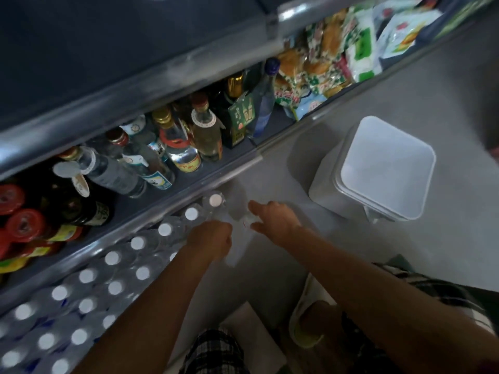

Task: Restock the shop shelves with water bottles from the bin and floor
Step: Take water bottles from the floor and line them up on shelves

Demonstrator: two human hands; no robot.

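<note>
Rows of clear water bottles (113,288) with white caps fill the lowest shelf at the bottom left. Both hands are at the right end of those rows, just above the grey floor. My right hand (272,220) pinches the neck of a blurred clear water bottle (239,210) between thumb and forefinger, with its white cap showing between them. My left hand (212,238) is curled beside it, and its fingers seem to grip a blurred clear bottle (233,256) below the knuckles. The pale plastic bin (359,201) stands on the floor to the right, and no bottles show inside it.
The shelf above holds glass liquor bottles (183,147) and red-capped bottles (24,222). Snack packets (332,58) lie further right. The metal shelf edge (189,195) runs diagonally just above my hands. My checked shorts and a sandalled foot (307,327) are at the bottom.
</note>
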